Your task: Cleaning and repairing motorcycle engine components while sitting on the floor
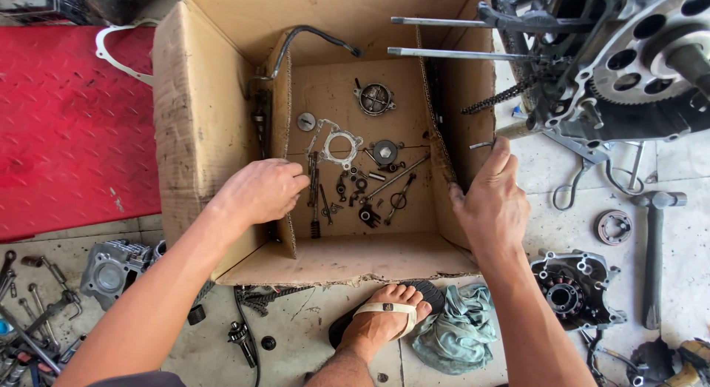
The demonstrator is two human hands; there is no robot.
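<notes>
A brown cardboard box [194, 120] lies open on the floor, with several small metal engine parts on its bottom: a gasket [341, 147], a round pump piece [375, 98], bolts and springs. My left hand [260, 190] is inside the box by its left inner flap, fingers curled over the flap edge near the small parts; I cannot tell whether it holds a part. My right hand [492, 198] grips the box's right wall from outside, thumb over the flap edge.
An engine block [614, 61] with long studs and a chain stands at top right. A hammer [654, 246], an engine cover [573, 287], a blue rag [458, 328], my sandalled foot [384, 319], a cylinder [111, 267], wrenches at bottom left and a red mat [66, 120] surround the box.
</notes>
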